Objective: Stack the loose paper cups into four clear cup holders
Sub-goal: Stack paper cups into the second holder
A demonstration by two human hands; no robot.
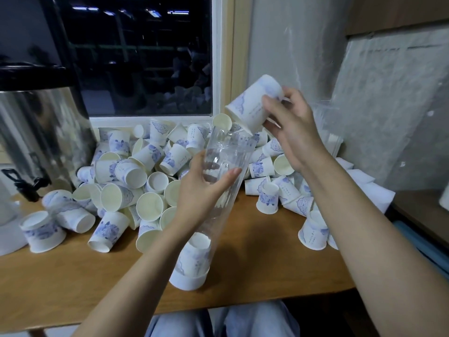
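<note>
**Cup poised over the mouth of a clear holder**

The left hand [201,190] is wrapped around the middle of a clear cup holder [218,190], a see-through tube tilted so that its open top leans away from the person and toward the window [136,54]. The tube's lower end rests on the wooden desk [60,271], and a short stack of paper cups [192,261] sits inside that lower end, bottoms up, with the lowest cup's white rim showing at the base.

The right hand [289,127] pinches a single paper cup [255,105] by its base, fingers closed on it. This cup is upside down and tilted, its open rim pointing down toward the holder's top opening, just above it and slightly to the right; whether the rim touches the tube cannot be told.

Behind both hands a large pile of loose cups [136,171], white with blue printed patterns, is spread over the desk, some lying on their sides, some inverted. A steel urn [41,132] with a black tap stands at the left edge of the pile.
</note>
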